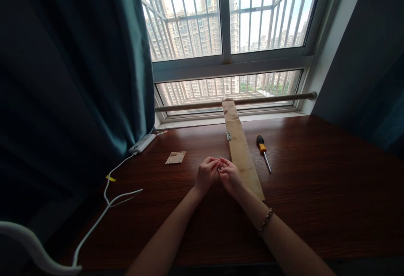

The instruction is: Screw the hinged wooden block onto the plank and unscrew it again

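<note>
My left hand and my right hand meet above the desk, fingertips together around a small shiny metal piece. Its kind is too small to make out, and the fingers cover most of it. Both hands are closed. Just beyond my right hand lies a long wooden board, its far end reaching up to the window rail. A small metal hinge sits at the board's left edge. To the right of the board rests a screwdriver with a black and yellow handle, its tip toward me.
A small wooden piece lies left of my hands on the dark wooden desk. Farther left are a white power strip and a white cable. A blue curtain hangs beside the barred window. A metal rail crosses behind the desk.
</note>
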The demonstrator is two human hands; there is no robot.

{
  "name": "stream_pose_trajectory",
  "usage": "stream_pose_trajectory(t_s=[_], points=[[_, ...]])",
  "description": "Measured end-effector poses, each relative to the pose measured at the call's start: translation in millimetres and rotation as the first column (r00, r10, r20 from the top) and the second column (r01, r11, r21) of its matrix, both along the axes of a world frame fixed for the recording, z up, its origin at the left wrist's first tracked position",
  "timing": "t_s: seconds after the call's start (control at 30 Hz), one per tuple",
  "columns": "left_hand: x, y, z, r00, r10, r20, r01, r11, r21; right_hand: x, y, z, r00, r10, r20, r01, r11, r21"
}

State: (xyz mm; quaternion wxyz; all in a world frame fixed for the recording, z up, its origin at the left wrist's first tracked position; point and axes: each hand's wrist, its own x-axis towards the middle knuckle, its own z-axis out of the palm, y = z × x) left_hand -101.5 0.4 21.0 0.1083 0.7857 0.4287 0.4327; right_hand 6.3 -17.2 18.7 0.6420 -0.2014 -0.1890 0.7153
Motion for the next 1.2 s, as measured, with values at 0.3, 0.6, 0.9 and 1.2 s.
stream_pose_trajectory(t_s=[0.3,0.6,0.9,1.2], points=[[9.7,-6.8,2.2,0.978,0.119,0.173,-0.082,0.975,-0.208,-2.4,-0.2,0.3,0.992,-0.105,0.069,0.103,0.994,0.028],[10.7,1.5,-13.3,0.866,0.238,0.44,0.009,0.872,-0.49,-10.4,-2.0,-22.4,0.867,-0.218,0.448,0.09,0.953,0.289],[-44.0,38.4,-12.3,0.861,0.497,0.111,-0.41,0.806,-0.427,-6.1,-17.0,0.6,0.756,-0.324,0.569,0.075,0.906,0.417],[-95.2,85.2,-13.2,0.628,0.683,-0.373,-0.778,0.543,-0.315,-10.8,-19.9,-8.7,0.787,-0.248,0.565,-0.002,0.914,0.405]])
